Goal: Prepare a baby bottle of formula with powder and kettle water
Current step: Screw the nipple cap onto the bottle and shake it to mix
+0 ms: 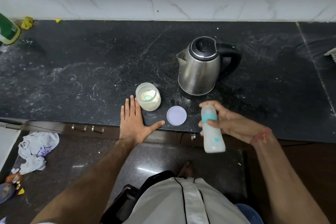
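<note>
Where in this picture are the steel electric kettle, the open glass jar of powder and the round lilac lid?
steel electric kettle point(199, 71): head view, shiny side wall.
open glass jar of powder point(149, 102): head view, powder-filled side.
round lilac lid point(176, 115): head view, centre of its flat face.

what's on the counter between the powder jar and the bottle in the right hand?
Head view: only the lilac lid, flat on the counter, between the powder jar and the bottle gripped by the right hand.

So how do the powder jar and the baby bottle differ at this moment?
The powder jar stands upright on the counter; the baby bottle is held tilted above its edge by the right hand. The jar is open, its lid lying beside it; the bottle is capped. The jar is squat, the bottle slim. Both are translucent with pale contents.
</note>
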